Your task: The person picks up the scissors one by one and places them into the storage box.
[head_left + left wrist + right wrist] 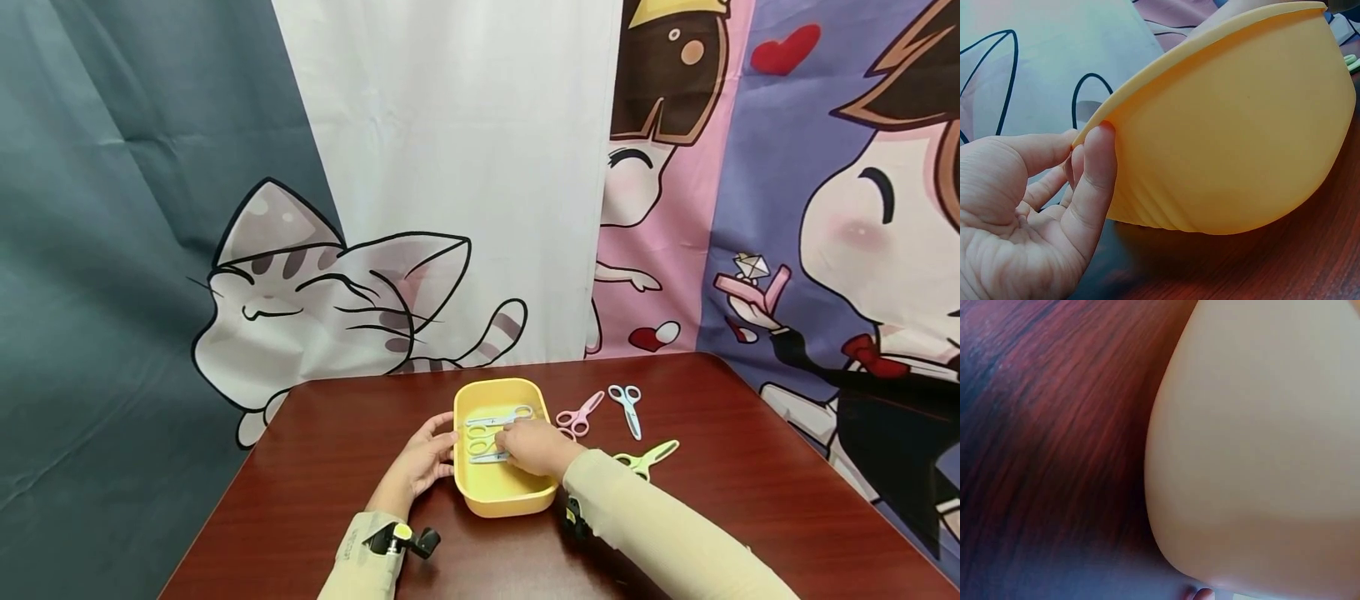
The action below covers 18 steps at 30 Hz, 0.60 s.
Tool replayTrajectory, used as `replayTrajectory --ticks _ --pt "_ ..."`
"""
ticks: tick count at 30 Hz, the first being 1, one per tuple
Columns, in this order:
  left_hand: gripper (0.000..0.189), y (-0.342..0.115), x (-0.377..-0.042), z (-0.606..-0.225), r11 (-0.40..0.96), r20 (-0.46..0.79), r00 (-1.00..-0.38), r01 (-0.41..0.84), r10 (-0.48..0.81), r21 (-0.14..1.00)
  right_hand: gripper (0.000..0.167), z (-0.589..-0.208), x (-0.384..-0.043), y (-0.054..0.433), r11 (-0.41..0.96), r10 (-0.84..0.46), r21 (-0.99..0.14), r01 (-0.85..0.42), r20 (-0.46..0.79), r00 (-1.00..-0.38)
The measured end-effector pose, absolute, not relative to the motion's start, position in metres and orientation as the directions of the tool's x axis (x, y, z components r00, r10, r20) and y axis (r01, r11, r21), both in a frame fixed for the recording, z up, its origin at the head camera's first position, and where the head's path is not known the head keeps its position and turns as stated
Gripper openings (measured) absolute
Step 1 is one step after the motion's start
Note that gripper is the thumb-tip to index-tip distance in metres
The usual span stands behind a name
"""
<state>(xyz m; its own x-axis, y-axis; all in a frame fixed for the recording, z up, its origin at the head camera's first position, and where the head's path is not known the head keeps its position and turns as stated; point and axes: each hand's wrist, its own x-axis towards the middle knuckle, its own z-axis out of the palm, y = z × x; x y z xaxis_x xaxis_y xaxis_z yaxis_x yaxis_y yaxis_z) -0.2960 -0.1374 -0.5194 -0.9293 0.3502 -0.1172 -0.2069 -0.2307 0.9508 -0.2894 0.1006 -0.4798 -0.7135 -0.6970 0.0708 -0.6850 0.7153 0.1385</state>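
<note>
Now, in the head view, the yellow tray (510, 506) on the table (322, 492) is held at its left side by the left hand (420, 458); scissors (489, 422) inside are partly covered by the right hand (536, 448), its grip hidden. Loose scissors (632, 414) are scattered to the right. In the left wrist view, the tray's rim is pinched by fingertips. In the right wrist view, mostly tray wall is seen; the right fingers' state cannot be told.

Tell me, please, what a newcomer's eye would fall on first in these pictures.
Probably the yellow tray on the table, with scissors and the right hand inside and the left hand at its left rim. Next, perhaps, the big cartoon cat on the backdrop behind, to the left.
</note>
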Motion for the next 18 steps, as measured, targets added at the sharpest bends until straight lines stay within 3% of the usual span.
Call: replayTrajectory --ticks 18 --pt "0.053 -0.1371 -0.2967 -0.5194 -0.236 -0.117 -0.927 -0.211 0.357 0.949 0.013 -0.4846 -0.2926 0.1023 0.742 -0.670 0.118 -0.660 0.095 -0.737"
